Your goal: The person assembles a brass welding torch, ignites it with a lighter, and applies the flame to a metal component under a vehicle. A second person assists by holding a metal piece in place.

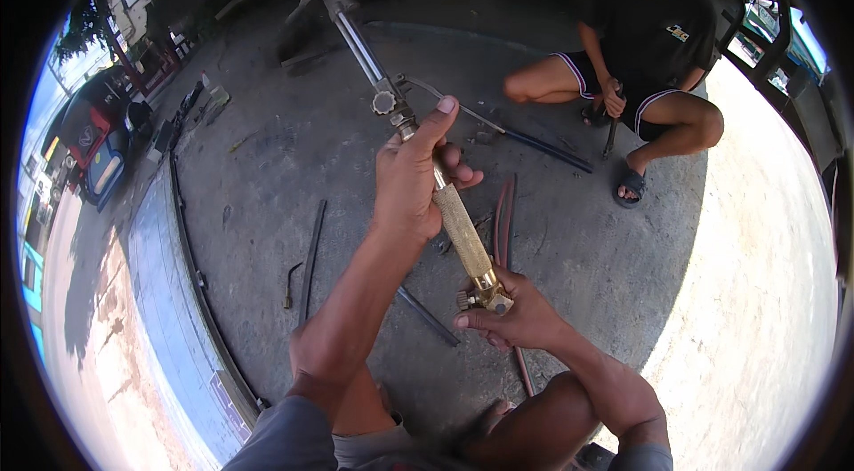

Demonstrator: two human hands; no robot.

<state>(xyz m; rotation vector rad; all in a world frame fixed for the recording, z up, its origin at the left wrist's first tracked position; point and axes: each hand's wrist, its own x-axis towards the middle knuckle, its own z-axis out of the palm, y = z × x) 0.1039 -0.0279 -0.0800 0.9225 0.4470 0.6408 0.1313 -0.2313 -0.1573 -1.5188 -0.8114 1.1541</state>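
Long brass-handled metal cutting torch (pixel 463 226) held slanted above grey concrete floor (pixel 267 160). Left hand (pixel 411 182) wrapped round upper handle, thumb stretched up along it twd round valve knob (pixel 383 102). Right hand (pixel 511 315) pinched on brass valve fitting (pixel 487 293) at lower end. Dark hoses (pixel 503 222) laid on floor beneath. Crouching person (pixel 640 88) opp. w/ tool. No containers seen

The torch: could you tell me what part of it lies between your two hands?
In the head view, the torch's brass handle spans the gap from the left hand to the right hand.
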